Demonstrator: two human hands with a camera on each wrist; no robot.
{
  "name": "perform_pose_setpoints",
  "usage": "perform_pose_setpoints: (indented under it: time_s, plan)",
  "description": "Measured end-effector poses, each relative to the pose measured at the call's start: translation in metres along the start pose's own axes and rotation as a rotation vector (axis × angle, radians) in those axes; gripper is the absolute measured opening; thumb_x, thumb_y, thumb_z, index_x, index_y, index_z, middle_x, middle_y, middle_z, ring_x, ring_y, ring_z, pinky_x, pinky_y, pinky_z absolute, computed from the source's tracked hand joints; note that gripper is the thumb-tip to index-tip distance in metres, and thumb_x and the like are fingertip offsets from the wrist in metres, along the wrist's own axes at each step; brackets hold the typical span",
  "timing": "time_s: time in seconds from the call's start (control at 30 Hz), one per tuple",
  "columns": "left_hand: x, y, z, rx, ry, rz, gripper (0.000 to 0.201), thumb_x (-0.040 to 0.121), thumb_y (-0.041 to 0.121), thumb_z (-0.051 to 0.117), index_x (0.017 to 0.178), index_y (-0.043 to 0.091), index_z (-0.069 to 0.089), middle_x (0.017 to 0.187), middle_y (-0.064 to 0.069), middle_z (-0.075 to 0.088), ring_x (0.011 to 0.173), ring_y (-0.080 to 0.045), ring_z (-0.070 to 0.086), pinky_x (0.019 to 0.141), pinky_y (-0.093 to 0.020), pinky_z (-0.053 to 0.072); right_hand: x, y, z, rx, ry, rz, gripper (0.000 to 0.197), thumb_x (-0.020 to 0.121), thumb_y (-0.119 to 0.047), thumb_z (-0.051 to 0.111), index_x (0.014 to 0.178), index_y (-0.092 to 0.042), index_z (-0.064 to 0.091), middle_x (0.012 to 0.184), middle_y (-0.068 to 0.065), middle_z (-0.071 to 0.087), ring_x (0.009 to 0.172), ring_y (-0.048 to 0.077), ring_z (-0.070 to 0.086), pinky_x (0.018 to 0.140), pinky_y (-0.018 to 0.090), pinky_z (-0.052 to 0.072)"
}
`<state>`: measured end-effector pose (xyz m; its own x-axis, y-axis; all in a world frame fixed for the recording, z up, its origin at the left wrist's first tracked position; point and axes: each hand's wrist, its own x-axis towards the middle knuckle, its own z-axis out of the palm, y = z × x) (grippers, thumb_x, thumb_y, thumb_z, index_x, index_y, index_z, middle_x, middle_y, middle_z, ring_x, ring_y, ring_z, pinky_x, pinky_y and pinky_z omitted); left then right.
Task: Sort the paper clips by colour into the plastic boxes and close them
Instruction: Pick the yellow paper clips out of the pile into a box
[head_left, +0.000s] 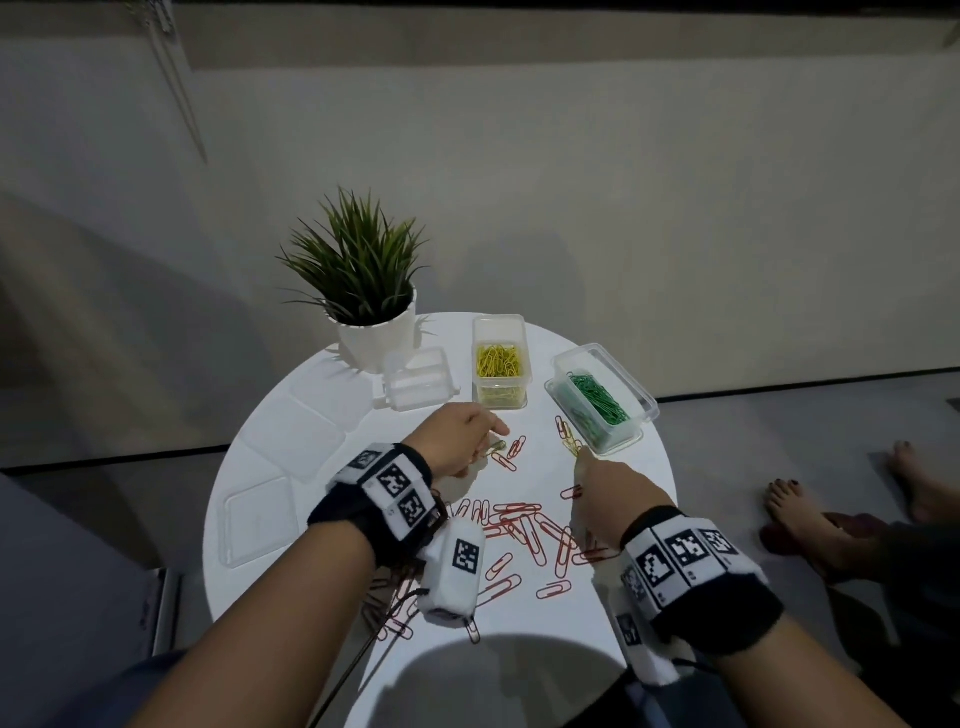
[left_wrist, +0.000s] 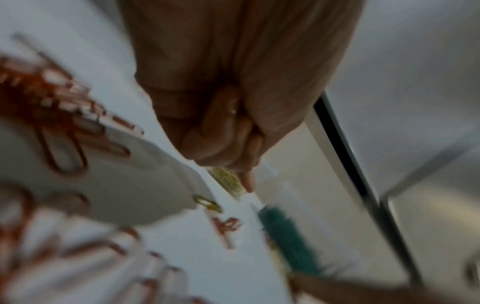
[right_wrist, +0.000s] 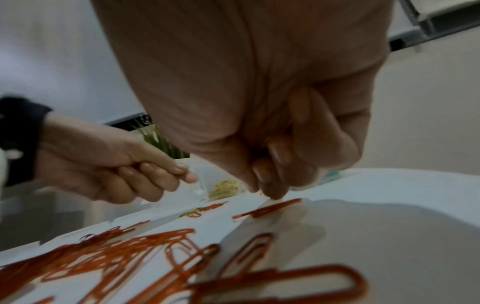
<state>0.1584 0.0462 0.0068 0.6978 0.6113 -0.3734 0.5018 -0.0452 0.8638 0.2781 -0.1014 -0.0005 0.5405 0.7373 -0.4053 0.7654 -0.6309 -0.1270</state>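
Red clips (head_left: 524, 525) lie nearest us. Beyond them our right hand (head_left: 605, 493) pinches a yellow clip (head_left: 573, 446) beside the green box (head_left: 602, 402); our left hand (head_left: 457, 434), fingers curled, holds nothing visible.

Head view high above table (head_left: 613, 613), wrist views low, close, sharing red clips (right_wrist: 109, 253)

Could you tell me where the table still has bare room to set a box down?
Bare: the strip between the red clips and green box, right rim. Crowded: centre front with clips; left edge with lids.
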Motion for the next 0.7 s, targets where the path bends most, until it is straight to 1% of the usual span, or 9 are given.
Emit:
perform_pose_setpoints:
  time_s: [0.07,0.1,0.17,0.27,0.37,0.47,0.53,0.63,0.7]
  plan:
    - [0.005,0.0,0.003,0.306,0.063,0.068,0.029,0.101,0.023,0.038,0.101,0.01,0.064,0.086,0.0,0.06,0.076,-0.015,0.053,0.065,-0.027,0.039,-0.002,-0.004,0.007,-0.078,0.01,-0.039,0.056,0.095,-0.013,0.034,0.149,-0.009,0.018,0.12,0.009,0.06,0.106,0.026,0.061,0.083,0.035,0.049]
    - [0.008,-0.002,0.004,0.434,0.084,0.079,0.026,0.1,0.027,0.043,0.101,0.011,0.063,0.096,-0.001,0.063,0.087,-0.017,0.056,0.073,-0.028,0.041,-0.004,-0.006,0.01,-0.09,0.024,-0.06,0.054,0.096,-0.014,0.031,0.149,-0.011,0.018,0.12,0.008,0.06,0.106,0.025,0.06,0.081,0.034,0.047]
    - [0.014,-0.005,0.008,0.607,0.092,0.068,0.02,0.095,0.034,0.054,0.099,0.015,0.059,0.101,-0.001,0.063,0.095,-0.02,0.057,0.078,-0.03,0.042,-0.009,-0.009,0.015,-0.097,0.038,-0.094,0.048,0.098,-0.016,0.031,0.145,-0.013,0.026,0.118,0.007,0.06,0.105,0.025,0.06,0.075,0.033,0.044]
    - [0.021,-0.007,0.009,0.689,0.088,0.072,0.014,0.089,0.031,0.063,0.095,0.019,0.056,0.102,0.0,0.064,0.095,-0.02,0.058,0.078,-0.03,0.043,-0.018,-0.01,0.015,-0.08,0.046,-0.128,0.034,0.097,-0.015,0.034,0.131,-0.017,0.042,0.109,0.005,0.063,0.099,0.024,0.062,0.072,0.032,0.043]
    - [0.024,-0.007,0.005,0.698,0.087,0.082,0.01,0.088,0.027,0.065,0.089,0.02,0.058,0.104,0.002,0.065,0.098,-0.018,0.058,0.079,-0.028,0.044,-0.02,-0.004,0.007,0.046,0.086,-0.106,0.023,0.097,-0.019,0.037,0.107,-0.025,0.056,0.102,0.002,0.065,0.099,0.023,0.063,0.077,0.03,0.047]
    - [0.02,-0.009,0.005,0.721,0.081,0.079,0.008,0.089,0.027,0.063,0.086,0.02,0.06,0.101,0.002,0.066,0.096,-0.017,0.059,0.081,-0.029,0.046,-0.013,-0.005,-0.008,0.154,0.19,-0.032,0.025,0.096,-0.024,0.044,0.117,-0.027,0.057,0.113,0.001,0.066,0.099,0.021,0.063,0.088,0.035,0.051]
    - [0.016,-0.008,0.005,0.758,0.092,0.075,0.008,0.087,0.027,0.063,0.085,0.019,0.063,0.098,0.001,0.067,0.093,-0.018,0.061,0.079,-0.03,0.049,-0.004,-0.012,-0.017,0.127,0.216,-0.005,0.026,0.095,-0.019,0.047,0.12,-0.022,0.054,0.114,0.003,0.065,0.099,0.022,0.063,0.086,0.035,0.051]
    - [0.011,-0.006,0.005,0.834,0.086,0.074,0.015,0.086,0.026,0.061,0.09,0.013,0.066,0.095,-0.003,0.068,0.089,-0.021,0.062,0.078,-0.033,0.051,0.01,-0.026,-0.024,-0.011,0.134,0.019,0.027,0.095,-0.012,0.044,0.12,-0.012,0.054,0.117,0.008,0.064,0.105,0.025,0.062,0.083,0.035,0.048]
    - [0.007,-0.005,0.003,0.797,0.072,0.073,0.014,0.088,0.026,0.056,0.086,0.013,0.06,0.092,-0.006,0.067,0.084,-0.021,0.059,0.076,-0.034,0.048,0.012,-0.032,-0.027,-0.084,0.084,0.027,0.028,0.095,-0.012,0.044,0.12,-0.008,0.055,0.118,0.009,0.064,0.106,0.025,0.062,0.084,0.036,0.048]
